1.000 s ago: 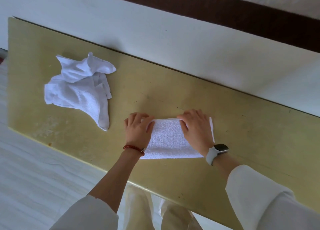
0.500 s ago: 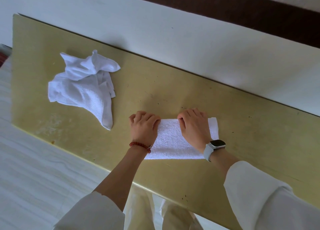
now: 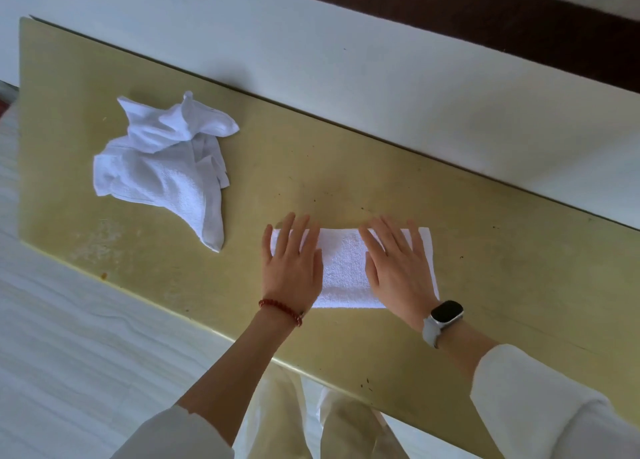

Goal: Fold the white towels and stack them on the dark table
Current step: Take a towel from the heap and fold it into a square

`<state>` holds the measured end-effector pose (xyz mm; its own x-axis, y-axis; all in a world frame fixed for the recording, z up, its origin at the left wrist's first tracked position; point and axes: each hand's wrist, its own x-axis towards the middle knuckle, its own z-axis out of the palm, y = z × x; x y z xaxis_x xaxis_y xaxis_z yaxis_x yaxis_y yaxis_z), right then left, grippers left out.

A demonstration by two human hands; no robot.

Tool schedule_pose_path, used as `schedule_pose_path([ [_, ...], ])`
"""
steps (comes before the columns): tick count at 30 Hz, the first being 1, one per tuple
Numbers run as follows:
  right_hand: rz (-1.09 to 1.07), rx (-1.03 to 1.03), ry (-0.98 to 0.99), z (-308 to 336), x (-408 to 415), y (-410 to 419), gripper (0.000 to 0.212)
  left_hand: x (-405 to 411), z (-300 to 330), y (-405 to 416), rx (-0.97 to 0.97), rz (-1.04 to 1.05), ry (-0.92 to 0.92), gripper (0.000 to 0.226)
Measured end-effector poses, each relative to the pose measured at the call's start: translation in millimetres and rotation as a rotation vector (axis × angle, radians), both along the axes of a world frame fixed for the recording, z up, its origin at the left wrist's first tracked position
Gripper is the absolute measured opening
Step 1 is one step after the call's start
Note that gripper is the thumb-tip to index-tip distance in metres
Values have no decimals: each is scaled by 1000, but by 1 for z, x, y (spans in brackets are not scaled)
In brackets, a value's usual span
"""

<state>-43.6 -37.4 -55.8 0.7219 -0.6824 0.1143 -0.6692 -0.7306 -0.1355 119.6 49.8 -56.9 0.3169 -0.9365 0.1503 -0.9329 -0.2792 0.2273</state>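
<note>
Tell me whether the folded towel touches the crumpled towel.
Apart. The head view shows bare table between the folded towel and the crumpled towel.

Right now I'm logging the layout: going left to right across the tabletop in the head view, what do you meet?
Crumpled white towel pile → left hand with red bead bracelet → folded white terry towel under both flat hands → right hand with watch.

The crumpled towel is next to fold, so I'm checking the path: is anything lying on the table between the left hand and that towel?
Nothing visible. Only bare table lies between the left hand, flat on the folded towel, and the crumpled towel off to its left.
</note>
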Motion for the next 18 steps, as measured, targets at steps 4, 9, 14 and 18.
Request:
schedule_pose_path([
  [4, -114, 124, 197, -10, -14, 6, 48, -11, -16, 20, 245, -6, -22, 53],
  [9, -183, 203, 195, -19, -24, 2, 52, -10, -21, 20, 312, 23, -31, 56],
  [14, -167, 182, 13, -10, -31, -2, 45, 8, -16, 21, 302, -70, -103, 54],
  [18, -258, 101, -211, -7, -48, -12, 29, 11, -6, 32, -4, -211, -106, 39],
])
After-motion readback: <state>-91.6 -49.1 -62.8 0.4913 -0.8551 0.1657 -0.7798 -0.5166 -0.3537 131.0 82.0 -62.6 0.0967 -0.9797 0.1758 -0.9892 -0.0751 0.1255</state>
